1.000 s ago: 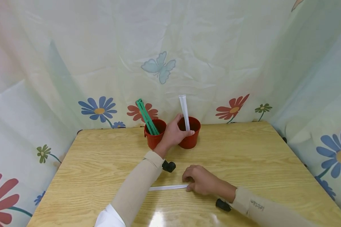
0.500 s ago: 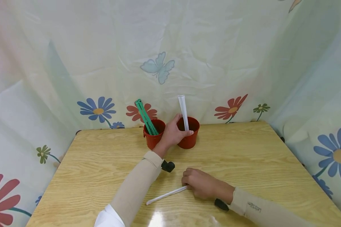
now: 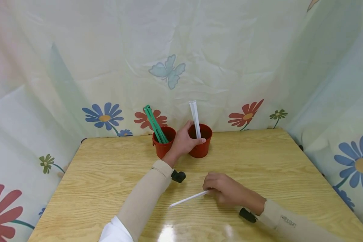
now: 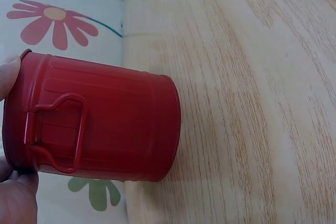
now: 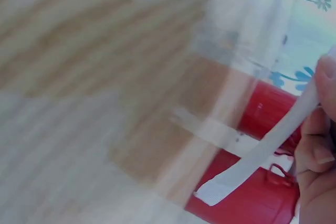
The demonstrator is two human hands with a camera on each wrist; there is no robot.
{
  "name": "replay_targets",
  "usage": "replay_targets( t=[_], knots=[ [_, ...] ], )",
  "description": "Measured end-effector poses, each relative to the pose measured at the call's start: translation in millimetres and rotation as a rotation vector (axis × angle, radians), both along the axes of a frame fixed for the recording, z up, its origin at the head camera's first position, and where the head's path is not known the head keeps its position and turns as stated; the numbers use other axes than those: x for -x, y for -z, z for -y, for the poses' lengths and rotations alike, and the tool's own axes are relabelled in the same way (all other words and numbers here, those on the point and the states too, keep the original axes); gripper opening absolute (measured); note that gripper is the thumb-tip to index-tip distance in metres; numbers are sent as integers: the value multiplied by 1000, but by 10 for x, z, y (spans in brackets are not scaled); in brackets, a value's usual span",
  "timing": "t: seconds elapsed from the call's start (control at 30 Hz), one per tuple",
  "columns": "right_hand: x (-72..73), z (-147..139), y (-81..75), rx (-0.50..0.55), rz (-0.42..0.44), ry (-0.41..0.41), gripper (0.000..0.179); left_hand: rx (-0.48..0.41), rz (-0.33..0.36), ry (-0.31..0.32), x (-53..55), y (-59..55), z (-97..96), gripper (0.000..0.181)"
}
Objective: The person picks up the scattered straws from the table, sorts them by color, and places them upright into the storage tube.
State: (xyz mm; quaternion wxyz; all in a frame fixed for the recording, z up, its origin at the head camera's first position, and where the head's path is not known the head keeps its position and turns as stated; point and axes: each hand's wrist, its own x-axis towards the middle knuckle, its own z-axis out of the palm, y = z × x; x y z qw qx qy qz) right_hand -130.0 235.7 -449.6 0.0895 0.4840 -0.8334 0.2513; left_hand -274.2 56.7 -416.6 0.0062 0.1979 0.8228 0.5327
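My left hand grips the rim of the right-hand red bucket, thumb in front and fingers behind. In the left wrist view the bucket shows its small wire handle, with a thumb and fingertips at opposite sides of the rim. White paper-wrapped straws stand in that bucket, leaning slightly left. Nearer the front, my right hand pinches one end of another white paper-wrapped straw, whose free end points left and toward me. The right wrist view shows this straw slanting between thumb and fingers.
A second red bucket stands just left of the first, holding green wrapped straws. Both are near the back edge of the wooden table. A flowered curtain hangs behind and at both sides.
The white straw was lying by the right hand; it is now lifted off the table, and that hand has moved slightly right and away from me. The left hand stays on the bucket.
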Motion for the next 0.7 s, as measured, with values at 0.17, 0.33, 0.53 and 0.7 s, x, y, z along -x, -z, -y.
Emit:
replay_targets(
  t=[0.17, 0.33, 0.53, 0.7],
  knots=[
    [25, -16, -140, 119, -6, 33, 24, -14, -7, 2, 9, -2, -1, 68],
    [77, 11, -281, 230, 20, 54, 21, -30, -30, 13, 12, -2, -11, 64],
    [138, 54, -391, 309, 50, 118, 22, -34, -38, 28, 5, 11, -17, 65],
    [269, 111, -507, 342, 30, 197, 23, -31, -43, 19, 25, 19, 12, 65]
  ],
)
